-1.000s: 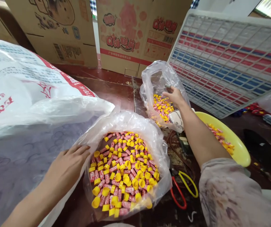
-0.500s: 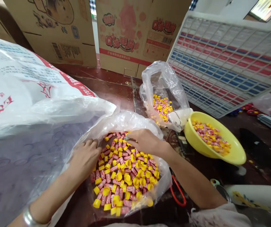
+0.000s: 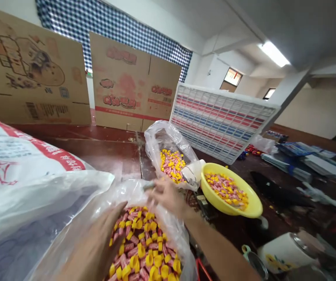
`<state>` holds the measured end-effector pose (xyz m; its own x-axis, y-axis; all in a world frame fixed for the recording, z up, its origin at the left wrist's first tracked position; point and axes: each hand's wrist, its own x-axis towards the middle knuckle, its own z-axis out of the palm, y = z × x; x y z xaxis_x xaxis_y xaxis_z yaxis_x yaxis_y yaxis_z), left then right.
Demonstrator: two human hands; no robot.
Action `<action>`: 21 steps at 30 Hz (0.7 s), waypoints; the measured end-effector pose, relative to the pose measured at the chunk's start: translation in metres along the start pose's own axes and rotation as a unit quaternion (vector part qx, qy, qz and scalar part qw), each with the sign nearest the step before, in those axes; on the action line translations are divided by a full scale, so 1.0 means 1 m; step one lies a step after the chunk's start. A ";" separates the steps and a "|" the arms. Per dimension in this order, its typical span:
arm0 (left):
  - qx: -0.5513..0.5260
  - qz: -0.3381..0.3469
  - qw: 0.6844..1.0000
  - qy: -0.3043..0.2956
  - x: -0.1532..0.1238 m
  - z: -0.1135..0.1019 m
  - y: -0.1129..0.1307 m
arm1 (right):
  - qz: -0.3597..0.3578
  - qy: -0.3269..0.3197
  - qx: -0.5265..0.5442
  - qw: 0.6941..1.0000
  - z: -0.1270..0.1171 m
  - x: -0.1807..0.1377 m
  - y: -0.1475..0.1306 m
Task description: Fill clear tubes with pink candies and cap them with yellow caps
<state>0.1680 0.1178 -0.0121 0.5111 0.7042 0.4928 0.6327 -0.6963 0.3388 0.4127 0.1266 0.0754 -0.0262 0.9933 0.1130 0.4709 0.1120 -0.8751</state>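
A clear plastic bag [image 3: 133, 191] lies open in front of me, full of small red-and-white wrapped pieces with yellow ring-like caps [image 3: 144, 242]. My left hand [image 3: 106, 226] is at the bag's left inner side, touching or very near the pieces; motion smears its fingers. Over the bag's far rim is my right hand [image 3: 166, 195], fingers bent together, with a greyish spot at the fingertips. What they hold, if anything, is too blurred to make out. A second clear bag [image 3: 156, 136] with similar pieces stands just beyond my right hand.
At right sits a yellow bowl [image 3: 256, 207] of similar pieces. A large white sack [image 3: 53, 187] fills the left. Cardboard boxes [image 3: 133, 82] and a white plastic grid crate [image 3: 215, 117] stand behind. A white flowered cup [image 3: 285, 253] is at lower right.
The view has tilted up and swung right, showing more of the room. My right hand has lifted from the pieces to the bag's far rim. My left hand stays at the left side.
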 end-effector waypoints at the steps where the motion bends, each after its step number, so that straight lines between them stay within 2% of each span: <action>1: 0.038 0.001 0.999 -0.003 0.009 -0.005 -0.002 | -0.010 0.052 -0.031 0.998 -0.020 0.014 -0.004; 3: 0.133 0.037 0.989 -0.047 0.027 -0.010 -0.007 | -0.021 0.097 -0.055 0.994 -0.051 0.038 -0.010; 4: 0.171 0.040 0.983 -0.061 0.036 -0.011 -0.010 | -0.024 0.113 -0.065 0.991 -0.058 0.044 -0.013; 5: 0.196 0.043 0.977 -0.078 0.043 -0.009 -0.013 | -0.031 0.118 -0.069 0.990 -0.058 0.045 -0.014; 6: 0.212 0.038 0.973 -0.086 0.050 -0.006 -0.015 | -0.043 0.097 -0.075 0.991 -0.051 0.040 -0.015; 7: 0.220 0.030 0.971 -0.092 0.056 -0.003 -0.017 | -0.061 0.044 -0.086 0.993 -0.038 0.030 -0.014; 8: 0.223 0.023 0.970 -0.094 0.060 0.001 -0.019 | -0.085 -0.040 -0.114 0.989 -0.021 0.017 -0.012; 9: 0.223 0.016 0.970 -0.094 0.064 0.005 -0.021 | -0.102 -0.161 -0.156 0.969 -0.002 0.003 -0.007; 10: 0.221 0.010 0.971 -0.093 0.066 0.008 -0.022 | -0.104 -0.253 -0.221 0.936 0.018 -0.010 -0.001; 11: 0.219 0.009 0.971 -0.094 0.069 0.010 -0.024 | -0.091 -0.272 -0.291 0.912 0.037 -0.021 0.006; 13: 0.209 0.011 0.973 -0.098 0.072 0.009 -0.027 | -0.057 -0.242 -0.364 0.898 0.064 -0.032 0.023; 15: 0.197 0.011 0.976 -0.097 0.074 0.004 -0.030 | -0.026 -0.181 -0.394 0.901 0.077 -0.030 0.039; 17: 0.187 0.004 0.978 -0.088 0.075 -0.002 -0.033 | -0.010 -0.154 -0.415 0.897 0.079 -0.021 0.051; 21: 0.175 -0.009 0.982 -0.074 0.074 -0.006 -0.038 | -0.002 -0.160 -0.449 0.879 0.075 -0.004 0.064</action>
<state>0.1788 0.1953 0.0161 0.5604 0.7469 0.3578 0.7903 -0.6115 0.0385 0.3765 0.1316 -0.0164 -0.2073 0.9669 -0.1485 0.9730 0.1880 -0.1340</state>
